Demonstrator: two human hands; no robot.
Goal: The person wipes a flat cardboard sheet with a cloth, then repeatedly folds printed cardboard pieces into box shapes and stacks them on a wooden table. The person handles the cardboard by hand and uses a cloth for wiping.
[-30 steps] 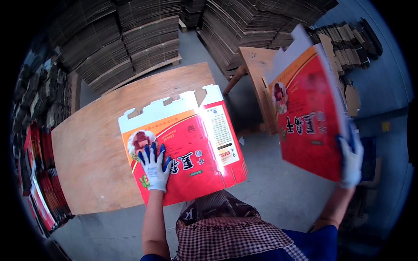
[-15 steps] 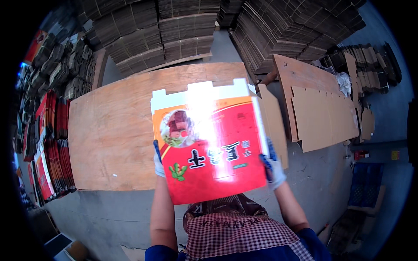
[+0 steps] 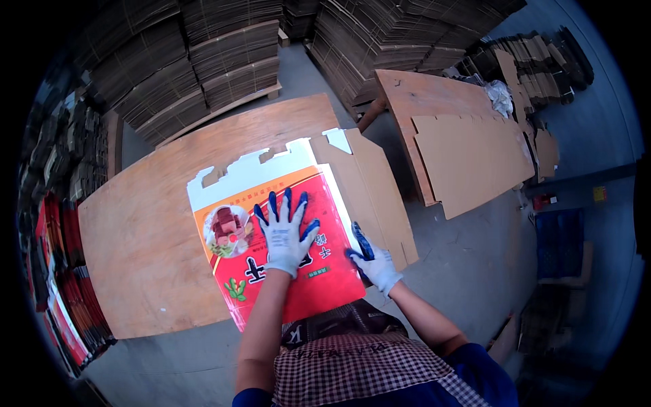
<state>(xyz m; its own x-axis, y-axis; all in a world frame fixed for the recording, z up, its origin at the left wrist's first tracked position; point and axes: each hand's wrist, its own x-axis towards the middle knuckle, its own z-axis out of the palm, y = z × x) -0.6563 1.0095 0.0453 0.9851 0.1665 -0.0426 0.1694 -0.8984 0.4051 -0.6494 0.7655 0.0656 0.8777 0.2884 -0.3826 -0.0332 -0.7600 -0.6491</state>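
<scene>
A flat red and orange printed carton [image 3: 336, 288] with white notched flaps along its far side lies on the wooden table, close to my body. Pressed flat on its printed face is my left hand [image 3: 283, 237], in a white glove with blue fingertips, fingers spread. My right hand [image 3: 376, 264], gloved the same way, rests at the carton's right edge with fingers stretched out and thumb apart. Under the carton's right side a plain brown cardboard sheet [image 3: 380, 190] shows, reaching past the table's right edge.
The wooden table [image 3: 149, 237] extends to the left. Red folded cartons [image 3: 74, 278] are stacked beyond its left end. Tall bundles of brown cardboard [image 3: 230, 61] stand behind. On the right, a second wooden board [image 3: 434, 102] carries another brown sheet [image 3: 468, 159].
The carton has gone from being held up between both hands to lying on the table. My left hand moved from its left edge onto its face; the right stays by the right edge.
</scene>
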